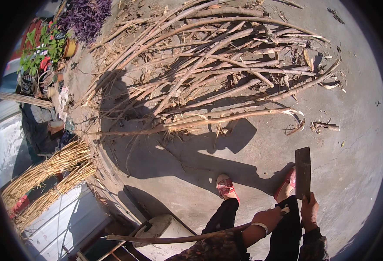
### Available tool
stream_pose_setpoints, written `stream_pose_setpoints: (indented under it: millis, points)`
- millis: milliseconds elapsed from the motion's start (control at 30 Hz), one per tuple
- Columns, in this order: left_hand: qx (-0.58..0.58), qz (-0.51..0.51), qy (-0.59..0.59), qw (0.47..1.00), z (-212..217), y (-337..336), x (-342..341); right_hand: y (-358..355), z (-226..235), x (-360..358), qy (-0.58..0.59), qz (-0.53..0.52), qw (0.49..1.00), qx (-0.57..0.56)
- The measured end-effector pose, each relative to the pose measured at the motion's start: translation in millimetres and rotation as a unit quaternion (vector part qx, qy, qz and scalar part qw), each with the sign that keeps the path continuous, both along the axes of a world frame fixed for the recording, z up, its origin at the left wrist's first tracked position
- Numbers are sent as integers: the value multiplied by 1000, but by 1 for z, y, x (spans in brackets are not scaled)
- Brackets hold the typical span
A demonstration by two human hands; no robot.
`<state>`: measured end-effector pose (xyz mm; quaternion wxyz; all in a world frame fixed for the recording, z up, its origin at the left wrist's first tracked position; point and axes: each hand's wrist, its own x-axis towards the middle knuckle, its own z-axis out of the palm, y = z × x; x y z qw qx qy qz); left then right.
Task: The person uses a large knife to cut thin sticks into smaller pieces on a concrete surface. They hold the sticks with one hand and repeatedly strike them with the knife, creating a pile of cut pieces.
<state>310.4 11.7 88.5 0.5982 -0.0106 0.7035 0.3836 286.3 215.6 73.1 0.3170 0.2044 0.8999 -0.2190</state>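
My left hand (pixel 266 219), with a pale bangle at the wrist, is closed around a long brown branch (pixel 174 239). The branch runs off to the left past my forearm, and its pale end pokes out just beyond my fingers over my dark trouser leg. To the right, my right hand (pixel 309 209) grips a cleaver (pixel 303 172) at its lower end; the handle is hidden in the fingers. Its dark, broad blade points away from me, apart from the branch. Ahead on the concrete lies a large pile of dry branches (pixel 226 114) with withered leaves.
My feet in red-and-white shoes (pixel 226 185) stand before the pile. At left are bundles of dry stalks (pixel 52 169), white corrugated sheeting (pixel 71 217), a green plant (pixel 34 54) and a purple plant (pixel 87 19). A round pale block (pixel 161 226) stands beside the held branch.
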Motion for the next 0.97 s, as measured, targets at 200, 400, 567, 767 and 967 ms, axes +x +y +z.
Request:
stream_pose_setpoints:
  millis: [200,400,567,767,967]
  points:
    - [-13,57,15,998,-1,-5,8,23,114,22,-112,11,993,21]
    - [-34,103,37,993,-7,1,24,19,201,96,-260,191,946,25]
    - [-33,127,37,991,-10,11,30,23,182,93,-262,231,933,90]
    - [-101,99,7,990,-10,-1,40,36,167,78,-255,287,913,137]
    - [-210,84,27,974,49,-57,75,53,155,81,-178,362,906,126]
